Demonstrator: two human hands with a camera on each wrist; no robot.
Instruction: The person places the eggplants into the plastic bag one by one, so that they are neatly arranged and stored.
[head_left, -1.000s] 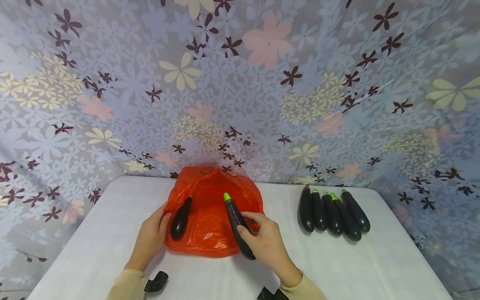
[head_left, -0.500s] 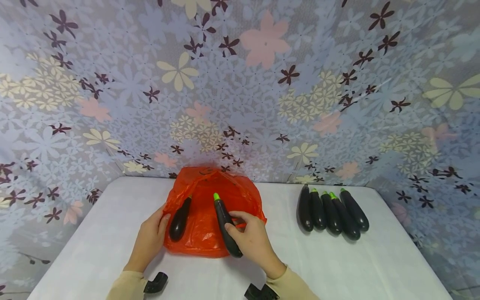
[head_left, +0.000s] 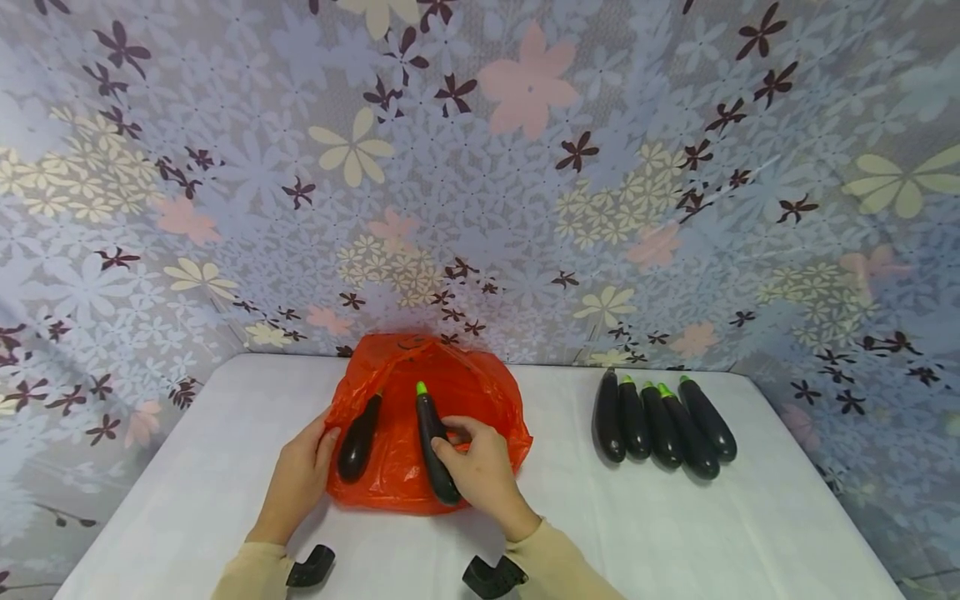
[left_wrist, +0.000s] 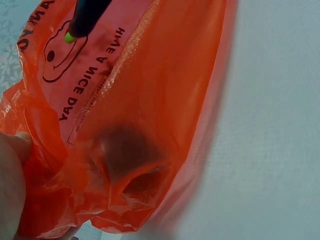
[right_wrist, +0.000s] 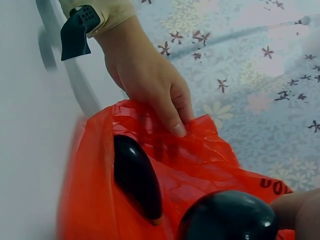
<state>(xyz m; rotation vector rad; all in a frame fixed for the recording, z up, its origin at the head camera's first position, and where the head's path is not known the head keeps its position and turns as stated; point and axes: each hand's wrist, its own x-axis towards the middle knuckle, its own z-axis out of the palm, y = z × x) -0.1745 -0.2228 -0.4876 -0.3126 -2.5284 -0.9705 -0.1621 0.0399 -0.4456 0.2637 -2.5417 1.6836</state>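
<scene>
A red plastic bag (head_left: pixel 397 467) lies with its mouth spread on the white table. My left hand (head_left: pixel 300 467) grips the bag's left edge; in the right wrist view its thumb presses on the red film. Inside, along the left side, rests one dark eggplant (head_left: pixel 360 442). Between thumb and fingers my right hand (head_left: pixel 480 467) holds a second eggplant (head_left: pixel 433 450), green stem end pointing away, over the bag's opening. The left wrist view shows that eggplant's tip (left_wrist: pixel 85 20) in front of the bag's printed inner wall.
Several eggplants (head_left: pixel 663 429) lie side by side at the right of the white table (head_left: pixel 600 525). A flower-patterned cloth (head_left: pixel 480 208) rises behind the table's back edge. Each wrist carries a black device (head_left: pixel 311 567).
My right hand has moved left with the eggplant, from the bag's right side toward its middle. The left hand keeps its grip on the bag's edge.
</scene>
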